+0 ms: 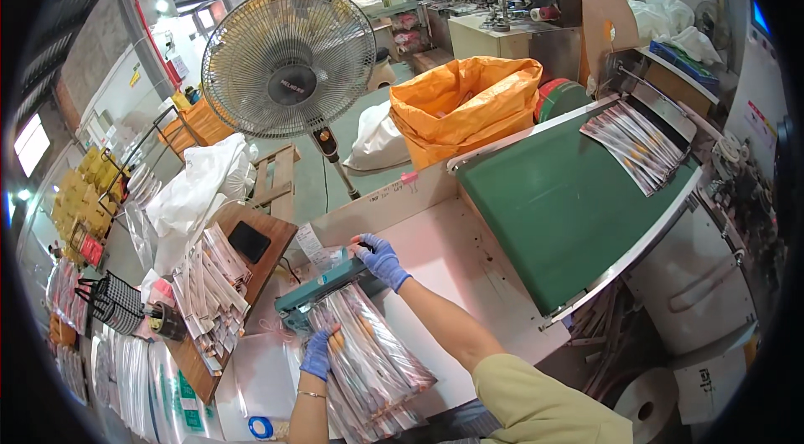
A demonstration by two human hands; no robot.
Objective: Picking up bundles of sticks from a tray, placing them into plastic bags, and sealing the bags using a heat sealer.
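A teal bar-shaped sealer stands on the white worktop, its long arm across the end of a stack of shiny printed plastic bags. My right hand, in a blue-purple glove with bare fingertips, is closed round the far right end of the sealer's arm. In a matching glove, my left hand grips the left edge of the bags close to the sealer, fingertips on top. The bags fan toward me, and their ends under the sealer's arm are hidden.
On the left, a wooden board bears a black phone and more bags. A green conveyor belt at right carries another bag pile. Beyond the worktop stand a fan and an orange sack. Blue tape lies near left.
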